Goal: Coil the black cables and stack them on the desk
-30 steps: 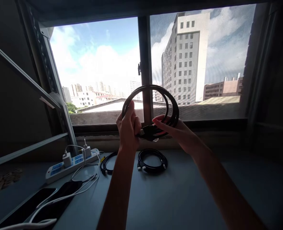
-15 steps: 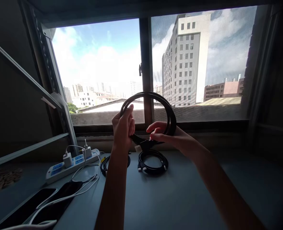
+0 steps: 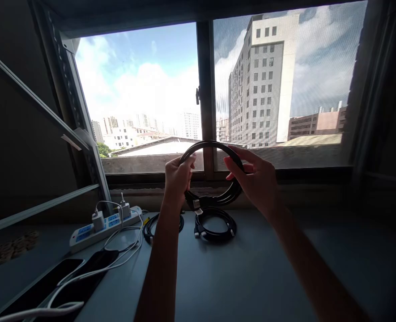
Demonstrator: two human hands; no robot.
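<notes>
So both arms reach up and forward over the surface (image 3: 218, 277), holding a coiled black cable (image 3: 214, 144) in the air in front of the window (image 3: 137, 89). The coil hangs pretty much upright, like a ring facing the camera, near the surface's back edge.

The left hand (image 3: 179, 176) is closed around the left side of the loop, thumb up and fingers curled in, with its forearm coming up fairly steeply. The right hand (image 3: 253, 176) is pinching the upper right part of the ring, thumb on the near side and fingers bent around it, and that forearm slants in from the lower right corner. A connector and a small white tag (image 3: 198, 211) sit at the bottom of the coil.

Below it, toward the back edge of the surface, lies another black coil (image 3: 215, 239), with one more loop of cable (image 3: 147, 230) partly hidden behind the left forearm. Over on the left there's a white power strip (image 3: 107, 228) with two plugs in it, plus white cords (image 3: 93, 272) running across a couple of dark flat things in the near left corner.
</notes>
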